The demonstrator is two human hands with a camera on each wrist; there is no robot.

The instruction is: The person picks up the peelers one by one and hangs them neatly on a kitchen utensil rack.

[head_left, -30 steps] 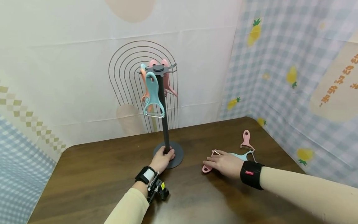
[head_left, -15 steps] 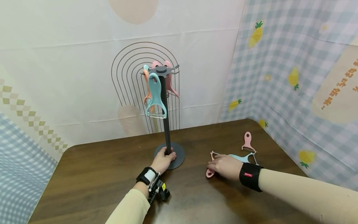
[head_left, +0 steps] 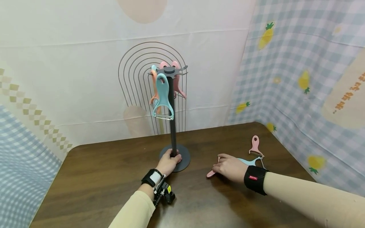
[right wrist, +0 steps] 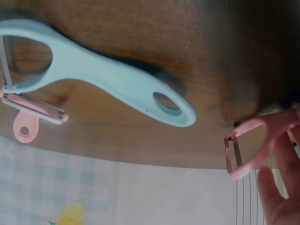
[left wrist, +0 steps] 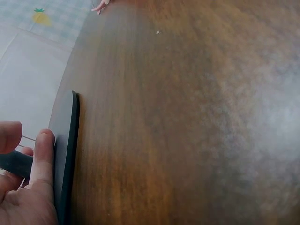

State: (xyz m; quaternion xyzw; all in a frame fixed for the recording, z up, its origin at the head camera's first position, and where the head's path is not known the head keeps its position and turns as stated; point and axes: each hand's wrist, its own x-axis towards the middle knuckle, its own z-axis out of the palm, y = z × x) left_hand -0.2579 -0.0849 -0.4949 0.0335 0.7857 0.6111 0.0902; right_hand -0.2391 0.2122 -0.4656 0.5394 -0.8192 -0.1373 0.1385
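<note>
My left hand (head_left: 169,162) grips the dark pole (head_left: 173,133) of a stand just above its round base (head_left: 184,158); in the left wrist view fingers and thumb lie around the pole. From the stand's hooks hang a blue peeler (head_left: 163,91), an orange peeler (head_left: 155,87) and pink peelers (head_left: 176,83). On the right, my right hand (head_left: 231,168) pinches a pink peeler (right wrist: 274,129) by its handle, low over the table. Its blade end shows in the right wrist view; the hand mostly covers it in the head view.
Beside the right hand lie a light blue peeler (right wrist: 108,77) and another pink peeler (head_left: 255,144), whose heads meet. Some hooks (head_left: 183,68) on the stand's right carry nothing. A patterned cloth (head_left: 216,63) borders the wooden table (head_left: 114,177) behind and at the sides.
My right hand's fingers have curled from lying over the pink peeler to pinching it, and the peeler has turned. The left hand keeps its hold on the pole. The head view has shifted slightly.
</note>
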